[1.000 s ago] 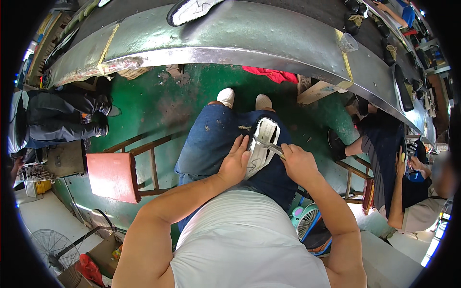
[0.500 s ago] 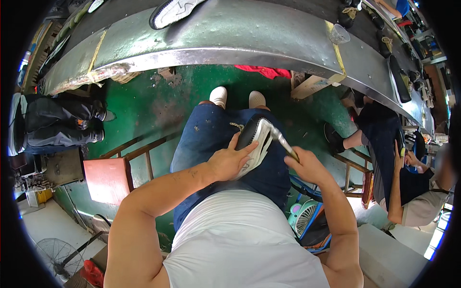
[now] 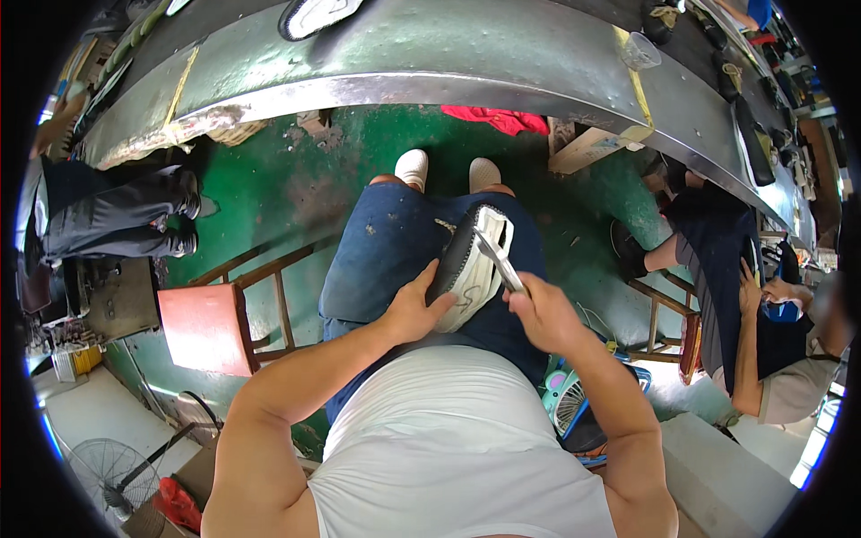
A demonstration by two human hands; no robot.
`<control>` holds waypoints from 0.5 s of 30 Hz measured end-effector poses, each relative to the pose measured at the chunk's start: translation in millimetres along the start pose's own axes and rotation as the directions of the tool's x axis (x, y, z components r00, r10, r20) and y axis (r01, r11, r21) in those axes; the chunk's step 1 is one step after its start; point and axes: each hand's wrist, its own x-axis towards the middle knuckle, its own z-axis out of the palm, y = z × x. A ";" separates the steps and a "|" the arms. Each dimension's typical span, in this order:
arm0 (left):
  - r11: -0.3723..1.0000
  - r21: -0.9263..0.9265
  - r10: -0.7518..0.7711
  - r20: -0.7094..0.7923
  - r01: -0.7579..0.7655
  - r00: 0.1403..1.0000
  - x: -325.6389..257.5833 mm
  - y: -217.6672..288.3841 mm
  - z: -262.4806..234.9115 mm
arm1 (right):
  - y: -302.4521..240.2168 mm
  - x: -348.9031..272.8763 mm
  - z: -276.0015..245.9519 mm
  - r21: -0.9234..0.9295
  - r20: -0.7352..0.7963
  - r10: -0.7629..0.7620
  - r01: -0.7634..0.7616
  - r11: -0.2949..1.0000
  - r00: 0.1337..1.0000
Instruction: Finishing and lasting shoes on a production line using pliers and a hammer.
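Across my lap, on the dark blue apron [image 3: 363,260], lies a shoe [image 3: 471,278] with its white underside turned up and a black upper along its left side. My left hand [image 3: 417,305] grips it near the lower end, with the thumb on the white underside and the fingers at the black edge. In my right hand [image 3: 545,314] is a pair of metal pliers [image 3: 500,262], closed in the fist. Their head rests at or just over the shoe's underside, near its upper part; whether the jaws bite on anything is too small to tell.
A metal-edged bench [image 3: 404,90] runs ahead, with another shoe [image 3: 314,16] and a clear cup [image 3: 639,52] on it. A red-topped stool [image 3: 206,329] stands at left, a small green fan [image 3: 565,399] at right. One person [image 3: 771,332] sits at right; another person's legs [image 3: 126,215] show at left.
The pliers have shifted left and their head now lies over the shoe's underside. The shoe has turned more upright on my lap, and my right hand has moved slightly left and down.
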 end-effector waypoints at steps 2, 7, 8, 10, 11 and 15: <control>0.994 0.077 0.076 0.034 -0.079 0.996 0.2 -2.6 -0.7 | 4.3 -6.9 17.3 -0.300 0.138 0.073 -0.029 0.953 0.988; 0.967 0.256 -0.046 0.217 -0.011 0.975 0.3 36.1 -25.4 | 23.6 -20.8 22.2 -0.103 0.113 0.127 -0.116 0.988 0.985; 0.938 0.343 -0.141 0.264 0.043 0.954 1.2 48.7 -32.1 | 41.8 -30.0 31.2 0.029 0.047 0.139 -0.141 0.990 0.989; 0.886 0.460 -0.052 0.211 -0.052 0.976 -5.8 70.5 -45.3 | 59.2 -42.6 41.0 0.156 -0.021 0.154 -0.149 0.977 0.988; 0.833 0.508 0.170 0.141 -0.218 0.975 -6.4 72.9 -56.7 | 62.6 -49.0 44.3 0.342 -0.088 0.137 -0.099 0.935 0.987; 0.831 0.163 0.549 -0.086 -0.532 0.831 -9.6 131.6 -90.2 | 72.5 -61.9 59.6 0.591 -0.189 0.168 -0.024 0.806 0.967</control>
